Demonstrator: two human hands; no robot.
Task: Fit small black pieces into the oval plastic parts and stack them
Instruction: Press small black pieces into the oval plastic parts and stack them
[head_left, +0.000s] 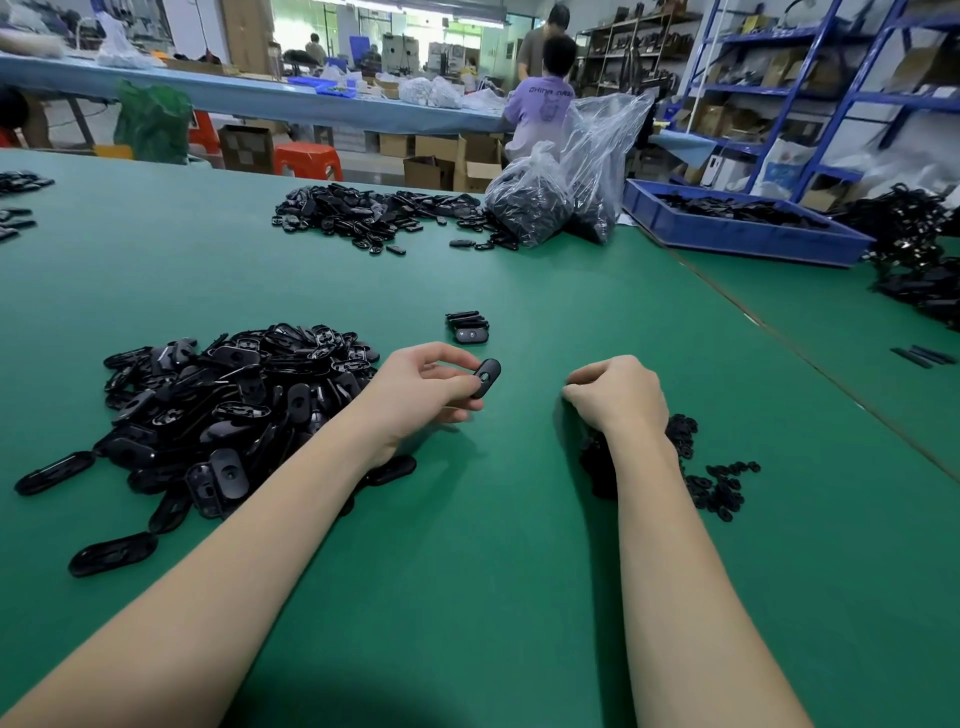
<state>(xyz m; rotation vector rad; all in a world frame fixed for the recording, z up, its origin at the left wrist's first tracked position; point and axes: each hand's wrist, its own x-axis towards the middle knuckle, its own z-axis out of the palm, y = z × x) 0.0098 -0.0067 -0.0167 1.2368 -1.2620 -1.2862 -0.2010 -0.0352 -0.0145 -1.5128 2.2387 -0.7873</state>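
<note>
Forearms low over the green counter (467, 597), my left hand (415, 395) pinches one oval part (486, 378) by its edge while my right hand (618, 397) curls over the small black pieces (711, 483); I'd isolate one piece and seat it squarely.

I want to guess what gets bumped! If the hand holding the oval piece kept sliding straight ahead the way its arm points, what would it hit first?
Probably the small stack of finished ovals, just beyond the left hand and its oval part. Depth is hard to judge.
</note>
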